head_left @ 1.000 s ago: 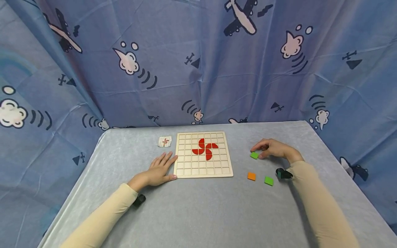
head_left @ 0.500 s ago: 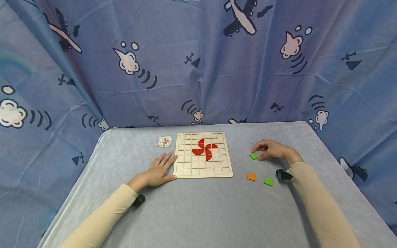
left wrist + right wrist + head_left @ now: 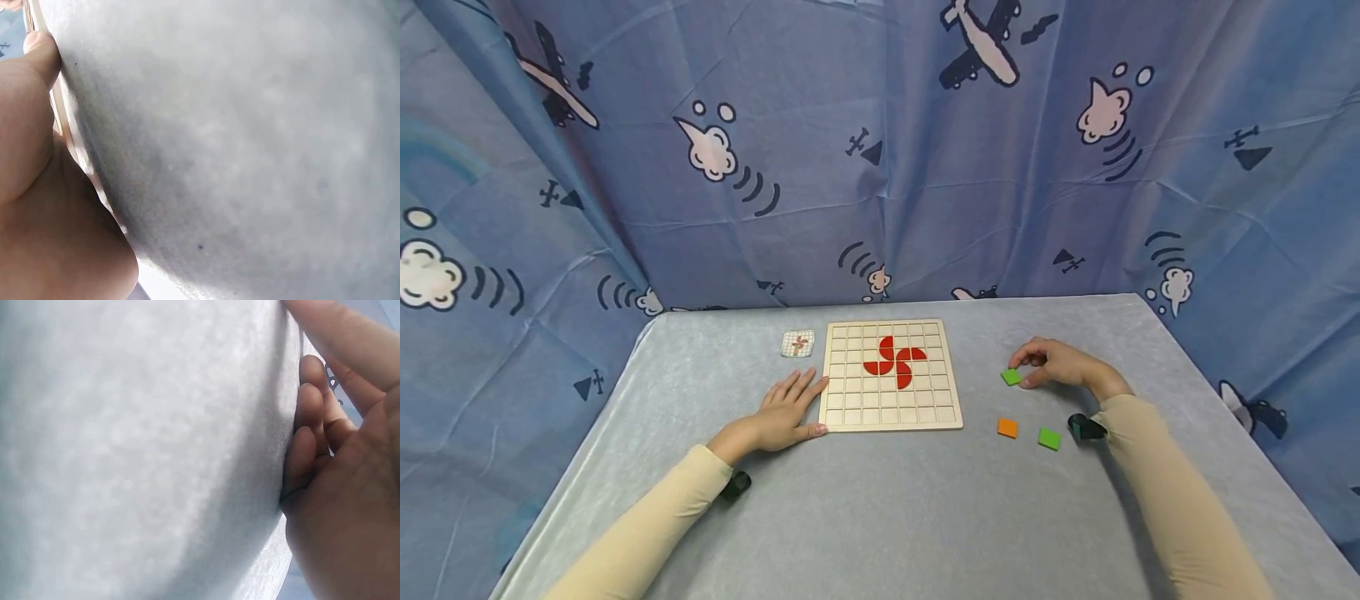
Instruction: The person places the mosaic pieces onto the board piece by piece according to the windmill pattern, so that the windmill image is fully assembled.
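Note:
My left hand [image 3: 782,414] lies flat on the table with its fingers spread. Its thumb and fingertips rest at the left edge of a square wooden grid board [image 3: 857,412]. Red rounded pieces [image 3: 905,379] form a pinwheel on that board. Right of the board, my right hand [image 3: 1058,363] pinches a small green square tile [image 3: 1011,377] between thumb and forefinger, low over the cloth. The right wrist view shows the other fingers [image 3: 303,456] curled down at the cloth; the tile is hidden there. In the left wrist view the thumb [image 3: 42,56] touches the board's side.
An orange square tile [image 3: 1007,427] and another green tile [image 3: 1049,439] lie nearer than the right hand. A small card [image 3: 797,343] printed with a red pinwheel on a grid lies left of the board. A blue patterned curtain [image 3: 880,150] hangs behind the table [image 3: 880,517].
The green tile at my right fingertips has turned a little and shifted slightly left. My right fingers have adjusted around it. My left hand has stayed in place.

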Tool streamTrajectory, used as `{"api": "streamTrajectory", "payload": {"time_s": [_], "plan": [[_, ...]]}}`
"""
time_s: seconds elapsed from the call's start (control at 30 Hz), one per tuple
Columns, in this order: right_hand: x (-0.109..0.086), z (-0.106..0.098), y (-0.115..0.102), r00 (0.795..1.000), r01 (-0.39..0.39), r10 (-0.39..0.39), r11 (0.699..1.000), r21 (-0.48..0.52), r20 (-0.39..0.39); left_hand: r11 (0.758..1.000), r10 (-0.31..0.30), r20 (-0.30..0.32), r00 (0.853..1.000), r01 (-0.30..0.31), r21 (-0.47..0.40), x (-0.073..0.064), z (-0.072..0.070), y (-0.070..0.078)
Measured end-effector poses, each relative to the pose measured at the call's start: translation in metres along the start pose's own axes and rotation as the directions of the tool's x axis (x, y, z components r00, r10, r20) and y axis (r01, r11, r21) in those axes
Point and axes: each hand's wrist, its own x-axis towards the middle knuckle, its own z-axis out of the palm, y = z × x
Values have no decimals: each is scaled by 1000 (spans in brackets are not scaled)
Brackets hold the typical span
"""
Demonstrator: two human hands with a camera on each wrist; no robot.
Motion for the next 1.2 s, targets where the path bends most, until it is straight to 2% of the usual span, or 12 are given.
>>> {"api": "streamTrajectory", "payload": {"time_s": [0.43, 0.73, 1.2], "plan": [[2, 4, 3, 997, -13, 12, 1000, -2, -70, 1000, -5, 13, 1000, 5, -9, 0, -1, 0], [0, 3, -7, 994, -42, 37, 998, -47, -106, 1000, -1, 25, 1000, 1, -9, 3, 1, -3], [4, 14, -23, 985, 7, -23, 996, -93, -171, 1000, -11, 19, 1000, 10, 15, 2, 0, -2]]}}
